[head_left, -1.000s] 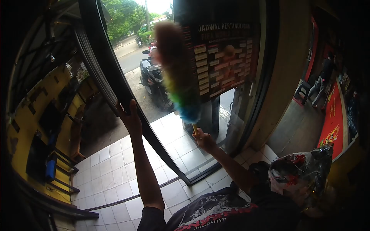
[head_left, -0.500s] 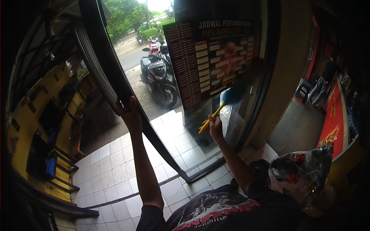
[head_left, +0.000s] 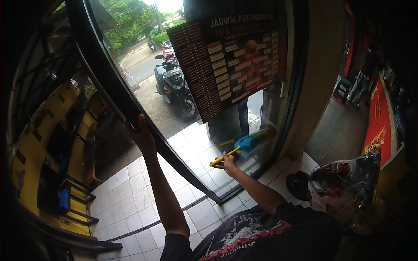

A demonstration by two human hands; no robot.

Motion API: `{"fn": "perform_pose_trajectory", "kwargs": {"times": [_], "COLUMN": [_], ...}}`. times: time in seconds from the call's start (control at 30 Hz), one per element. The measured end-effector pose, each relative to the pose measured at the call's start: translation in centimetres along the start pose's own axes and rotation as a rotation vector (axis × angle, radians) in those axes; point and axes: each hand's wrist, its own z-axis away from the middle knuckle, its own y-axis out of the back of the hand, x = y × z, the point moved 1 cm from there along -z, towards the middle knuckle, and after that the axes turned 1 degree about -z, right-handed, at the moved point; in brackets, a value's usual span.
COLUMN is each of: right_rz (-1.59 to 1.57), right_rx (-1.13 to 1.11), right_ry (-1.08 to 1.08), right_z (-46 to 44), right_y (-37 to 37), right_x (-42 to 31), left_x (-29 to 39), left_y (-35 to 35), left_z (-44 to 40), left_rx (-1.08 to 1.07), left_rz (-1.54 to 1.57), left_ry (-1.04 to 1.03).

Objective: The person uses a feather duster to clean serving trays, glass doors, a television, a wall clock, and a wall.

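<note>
My right hand (head_left: 226,164) is closed round the yellow handle of a feather duster (head_left: 254,140), its blue and multicoloured fluff lying against the lower part of a glass door (head_left: 217,130). Above it on the glass hangs a dark poster (head_left: 233,61) with a match schedule. My left hand (head_left: 141,137) grips the edge of the black door frame (head_left: 115,93), its fingers partly hidden behind the frame.
Outside stands a parked motorcycle (head_left: 174,85) near the road. White tiles (head_left: 130,204) cover the floor. At the right are a plastic-wrapped bundle (head_left: 344,182), a red banner (head_left: 378,122) and a person (head_left: 362,78). A blue-seated chair (head_left: 64,199) stands at the left.
The duster has swept from high on the poster, across to the right and down to the lower glass. My left hand stays on the frame. The view has shifted slightly.
</note>
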Motion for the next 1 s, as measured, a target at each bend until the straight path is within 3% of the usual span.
{"fn": "perform_pose_trajectory", "kwargs": {"times": [0.1, 0.17, 0.33, 0.43, 0.57, 0.67, 0.7, 0.77, 0.83, 0.9, 1.0], "right_rz": [-0.067, 0.129, 0.007, 0.123, 0.177, -0.014, -0.016, -0.265, -0.359, -0.373, -0.217], "right_rx": [-0.096, -0.093, 0.040, 0.150, 0.322, 0.209, 0.210, 0.255, 0.223, 0.364, 0.442], "right_ry": [0.095, 0.136, -0.062, 0.185, 0.259, -0.060, -0.068, -0.313, -0.295, -0.199, -0.176], "right_z": [0.4, 2.5, -0.4, -2.6, -2.8, -4.2, -5.0, -6.5, -7.2, -8.1, -9.4], "right_y": [-1.5, -2.7, 0.0, 3.5, 6.5, 9.1, 10.2, 12.6, 14.6, 16.1, 17.2], "right_x": [-1.1, -1.5, -1.1, -3.3, -6.1, -4.9, -4.5, -2.9, -2.5, -3.0, -3.2], "left_x": [-0.7, -0.8, -0.7, -0.5, -3.2, -3.0, -2.9, -2.3, -1.1, -0.6, -1.0], "left_y": [-0.1, -0.2, 0.0, -0.2, 1.2, 1.4, 1.6, 1.5, 0.2, 0.0, 0.8], "left_z": [-0.2, -0.2, 0.1, 0.3, -0.2, 0.0, 0.0, 0.1, 0.5, 0.9, 0.8], "left_rx": [0.041, 0.072, 0.073, 0.137, 0.082, 0.024, 0.022, 0.034, 0.094, 0.123, 0.106], "left_rz": [-0.048, -0.055, -0.076, -0.097, -0.075, 0.072, 0.066, 0.055, 0.130, 0.085, 0.045], "left_ry": [-0.069, -0.104, -0.037, 0.037, 0.153, 0.254, 0.257, 0.320, 0.271, 0.293, 0.366]}}
